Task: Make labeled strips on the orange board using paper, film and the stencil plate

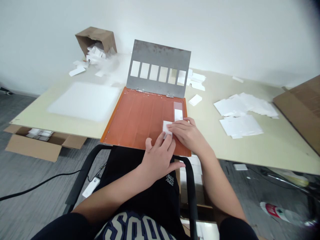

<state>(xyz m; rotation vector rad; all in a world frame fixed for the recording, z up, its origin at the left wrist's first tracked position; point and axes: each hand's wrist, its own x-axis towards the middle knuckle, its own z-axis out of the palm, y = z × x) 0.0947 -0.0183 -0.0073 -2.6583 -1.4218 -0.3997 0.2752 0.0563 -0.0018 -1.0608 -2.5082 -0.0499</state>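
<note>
An orange board (140, 116) lies at the table's near edge, with a grey metal plate (160, 55) hinged upright at its far side; the plate has a row of rectangular windows. A small white card (166, 128) lies on the board's near right part. My left hand (158, 158) presses its fingers on the card's near edge. My right hand (187, 131) lies flat over the card's right side, fingers stretched. Another white card (178, 114) sits in a slot on the board just beyond them.
Stacks of white sheets (240, 115) lie to the right, loose cards (196, 81) behind the plate, a frosted sheet (83, 101) to the left. A tipped cardboard box (96, 41) spills cards at the far left. Brown cardboard (302, 106) sits far right. A box (37, 141) stands on the floor.
</note>
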